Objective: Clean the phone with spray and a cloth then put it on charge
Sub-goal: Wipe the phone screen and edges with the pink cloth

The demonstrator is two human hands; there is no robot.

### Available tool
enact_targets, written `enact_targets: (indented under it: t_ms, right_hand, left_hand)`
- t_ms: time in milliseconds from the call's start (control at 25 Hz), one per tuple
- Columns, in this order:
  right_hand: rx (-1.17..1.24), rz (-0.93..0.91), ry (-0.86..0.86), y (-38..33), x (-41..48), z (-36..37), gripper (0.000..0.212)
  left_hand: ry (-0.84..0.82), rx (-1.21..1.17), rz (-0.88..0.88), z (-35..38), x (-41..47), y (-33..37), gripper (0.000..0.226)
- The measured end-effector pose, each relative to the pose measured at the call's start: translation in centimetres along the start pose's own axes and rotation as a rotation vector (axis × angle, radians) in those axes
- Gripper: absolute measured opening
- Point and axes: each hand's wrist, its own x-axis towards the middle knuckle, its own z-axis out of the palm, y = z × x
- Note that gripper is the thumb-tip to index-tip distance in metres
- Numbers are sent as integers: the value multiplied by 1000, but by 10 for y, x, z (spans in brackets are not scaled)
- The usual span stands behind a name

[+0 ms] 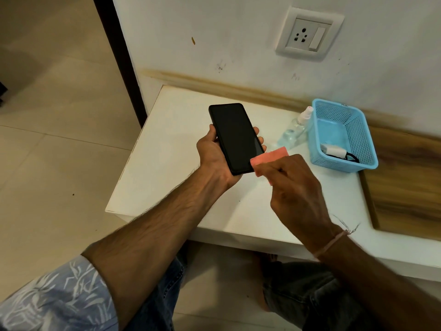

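At the far left your patterned blue sleeve [59,297] is cut off by the frame's bottom edge, and your bare forearm runs up from it over the white table [167,130]. Your left hand [212,156] is wrapped around the phone [236,137], thumb on its left edge and fingertips curling round the right edge, so your palm and the phone's back are hidden. The phone is held above the table, tilted, its screen facing you and dark; nothing on the glass can be made out.

Just right of the phone's lower corner, your right hand [296,189] pinches a pink cloth [269,158] between thumb and fingers. Only the cloth's upper part shows; the rest disappears under your knuckles. Its edge meets the phone's lower right corner, though whether it is actually pressing on the screen is hard to tell. A thin thread band circles your right wrist.

Further right, a clear spray bottle [296,127] stands on the table, touching or just beside a blue mesh basket [358,130] that partly hides it. Inside the basket lies a white charger [333,150] with a black cable, partly hidden by the basket's front wall. On the wall above is a socket [307,34] with its switch.
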Motion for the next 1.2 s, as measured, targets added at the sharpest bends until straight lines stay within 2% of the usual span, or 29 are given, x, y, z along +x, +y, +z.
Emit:
enact_targets:
  t_ms: [120, 240, 280, 400, 560, 680, 800, 880, 960, 1040, 1200]
  right_hand:
    - [75, -12, 51, -26, -4, 11, 27]
    - [115, -80, -13, -29, -4, 9, 27]
    - [76, -61, -12, -17, -4, 5, 25]
    - [-13, 65, 31, 2, -5, -4, 39]
    - [40, -7, 24, -17, -12, 3, 31]
    - [33, 73, 12, 0, -3, -4, 40]
    - [30, 184, 35, -4, -5, -6, 37]
    - [32, 172, 18, -9, -11, -6, 36]
    - [53, 149, -6, -3, 1, -10, 26]
    - [59, 175, 44, 10, 26, -9, 17]
    - [54, 152, 23, 6, 28, -4, 19]
  left_hand:
    - [24, 1, -14, 2, 1, -5, 73]
    - [27, -10, -8, 1, 1, -5, 71]
    - [25, -4, 0, 0, 2, -4, 71]
    - [24, 11, 11, 1, 2, -3, 72]
    - [21, 19, 1, 3, 1, -5, 73]
    - [22, 43, 17, 2, 1, -4, 73]
    - [17, 65, 19, 2, 0, -2, 73]
    - [19, 85, 14, 2, -1, -3, 74]
    - [24, 105, 6, 3, -2, -10, 74]
    - [37, 137, -12, 6, -3, -18, 73]
    - [40, 154, -12, 7, -4, -14, 70]
